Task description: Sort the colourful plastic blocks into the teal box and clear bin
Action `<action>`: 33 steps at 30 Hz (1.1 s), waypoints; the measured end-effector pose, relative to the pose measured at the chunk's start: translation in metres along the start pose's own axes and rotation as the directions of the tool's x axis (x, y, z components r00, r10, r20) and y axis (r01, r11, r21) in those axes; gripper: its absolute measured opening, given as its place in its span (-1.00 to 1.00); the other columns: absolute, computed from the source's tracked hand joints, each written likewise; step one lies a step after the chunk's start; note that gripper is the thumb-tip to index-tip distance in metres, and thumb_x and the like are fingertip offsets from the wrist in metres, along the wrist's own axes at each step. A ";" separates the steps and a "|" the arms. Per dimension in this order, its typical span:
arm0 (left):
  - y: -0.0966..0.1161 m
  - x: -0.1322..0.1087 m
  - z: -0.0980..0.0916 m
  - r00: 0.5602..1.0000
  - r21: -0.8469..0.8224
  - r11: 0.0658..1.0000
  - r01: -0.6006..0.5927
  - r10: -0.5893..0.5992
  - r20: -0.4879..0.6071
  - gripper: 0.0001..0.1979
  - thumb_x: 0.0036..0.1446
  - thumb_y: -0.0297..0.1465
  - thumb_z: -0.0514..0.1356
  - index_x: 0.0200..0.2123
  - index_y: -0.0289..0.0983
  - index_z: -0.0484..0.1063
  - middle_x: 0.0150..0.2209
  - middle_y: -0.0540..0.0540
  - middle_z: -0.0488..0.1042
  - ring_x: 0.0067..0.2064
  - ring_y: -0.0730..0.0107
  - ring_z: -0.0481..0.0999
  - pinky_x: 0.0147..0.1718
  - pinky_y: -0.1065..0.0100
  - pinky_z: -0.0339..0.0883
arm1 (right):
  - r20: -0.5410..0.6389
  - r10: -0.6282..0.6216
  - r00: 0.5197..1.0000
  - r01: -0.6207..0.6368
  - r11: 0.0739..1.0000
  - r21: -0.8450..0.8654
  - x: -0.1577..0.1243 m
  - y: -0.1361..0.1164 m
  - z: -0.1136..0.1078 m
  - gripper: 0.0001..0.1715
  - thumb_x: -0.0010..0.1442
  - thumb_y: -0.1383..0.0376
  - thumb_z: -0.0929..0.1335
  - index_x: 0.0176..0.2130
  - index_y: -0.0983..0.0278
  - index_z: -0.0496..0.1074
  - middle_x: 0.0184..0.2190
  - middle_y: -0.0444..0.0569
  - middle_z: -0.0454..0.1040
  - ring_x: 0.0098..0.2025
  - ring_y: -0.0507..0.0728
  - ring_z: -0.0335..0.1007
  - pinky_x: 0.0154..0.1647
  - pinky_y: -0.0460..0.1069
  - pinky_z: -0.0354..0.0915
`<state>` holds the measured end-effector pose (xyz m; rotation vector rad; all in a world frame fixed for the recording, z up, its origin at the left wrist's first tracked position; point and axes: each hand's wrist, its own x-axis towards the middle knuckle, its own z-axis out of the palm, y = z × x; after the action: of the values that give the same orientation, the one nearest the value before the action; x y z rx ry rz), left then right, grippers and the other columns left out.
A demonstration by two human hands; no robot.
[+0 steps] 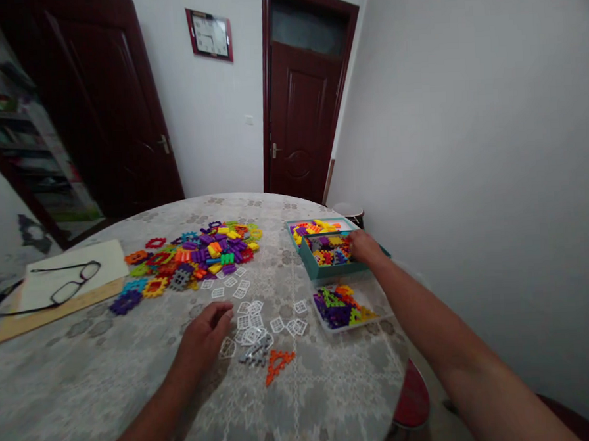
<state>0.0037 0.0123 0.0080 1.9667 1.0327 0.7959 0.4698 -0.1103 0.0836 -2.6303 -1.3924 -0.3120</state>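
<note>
My left hand hovers over or rests on the tabletop, its fingers loosely curved, a gap at the thumb and nothing visible in it. Just right of it lie several white lattice pieces. Closer to me are grey toothed plastic pieces and an orange triangular toothed piece. My right hand reaches into the right end of a teal box full of colourful building pieces. Its fingertips are hidden among the pieces, so what they grip cannot be seen.
A big heap of colourful interlocking pieces covers the left middle of the round table. Behind the teal box lies a tray with more pieces; in front, a clear plastic tray. Eyeglasses rest on paper at left.
</note>
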 end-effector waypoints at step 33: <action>-0.005 -0.066 0.015 0.893 0.426 0.785 -0.450 0.390 0.226 -0.60 0.25 -0.25 0.37 0.12 -0.20 0.52 0.20 -0.27 0.52 0.30 -0.08 0.42 0.33 -0.17 0.25 | 0.101 -0.556 0.825 0.374 0.672 0.639 -0.191 -0.191 0.038 -0.81 0.28 0.28 0.48 -0.09 0.22 0.49 -0.08 -0.01 0.46 -0.02 0.16 0.39 0.03 0.03 0.27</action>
<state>-0.0181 -0.0479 -0.0148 2.6959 0.7583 0.6773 0.2107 -0.1477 0.0057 -1.8095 -1.8761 0.4342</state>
